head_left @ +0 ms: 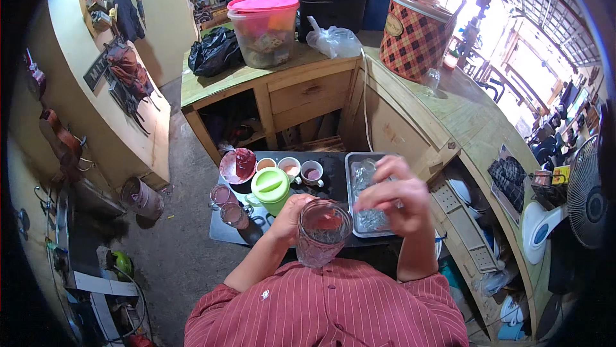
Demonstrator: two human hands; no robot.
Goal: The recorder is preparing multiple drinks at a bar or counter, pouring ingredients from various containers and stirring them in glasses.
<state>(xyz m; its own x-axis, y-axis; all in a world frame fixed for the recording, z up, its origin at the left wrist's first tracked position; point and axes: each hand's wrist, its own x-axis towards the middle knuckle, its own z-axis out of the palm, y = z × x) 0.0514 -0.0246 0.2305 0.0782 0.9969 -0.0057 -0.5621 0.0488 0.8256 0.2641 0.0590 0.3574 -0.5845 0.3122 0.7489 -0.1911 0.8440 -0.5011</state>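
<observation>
My left hand [292, 217] is wrapped round the side of a large clear glass mug [325, 238] in front of my chest, its open mouth facing up. Close by on the right, my right hand [404, 198] is raised over a metal tray [350, 203] of clear glassware. Its fingers look bent but are smeared by motion, so I cannot make out anything between them. Just beyond my left hand stands a green lidded pitcher [270, 188]. Several cups with brownish contents surround it, among them a white cup [312, 172] and a glass mug [235, 216].
A bowl with a red packet [244, 164] sits at the table's far left. On the wooden counter [308, 84] are a black bag [215, 52], a pink-lidded tub [264, 36], a clear plastic bag [335, 40] and a plaid cooler [416, 38]. At right stands a fan [545, 225].
</observation>
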